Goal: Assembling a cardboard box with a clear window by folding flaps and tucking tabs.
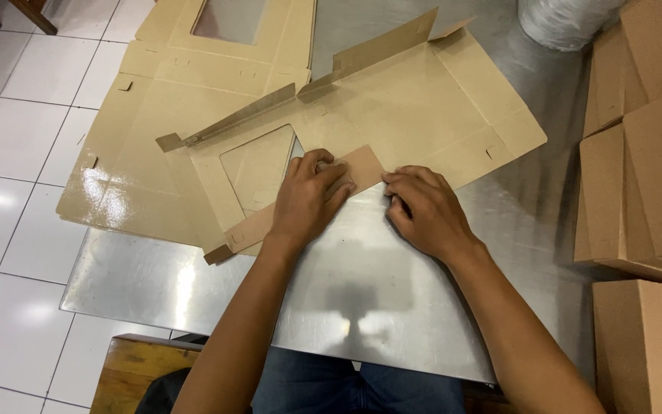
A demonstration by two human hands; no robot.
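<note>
**Pressing the front flap crease flat**

The fingers of the left hand (309, 201) are curled and bear down on the folded brown flap (300, 201) of the windowed box blank (392, 115); the right hand (425, 211) presses its bent fingertips on the flap's end, at about three o'clock from the left. Neither grips anything; both push flat. The blank lies open on the steel table (346, 284), its clear window (258, 165) at ten o'clock from the left hand. The crease should set best with pressure kept on the fold line, sliding outward. A second blank (139, 138) lies beneath at nine o'clock; folded boxes (645, 169) stack at three.
</note>
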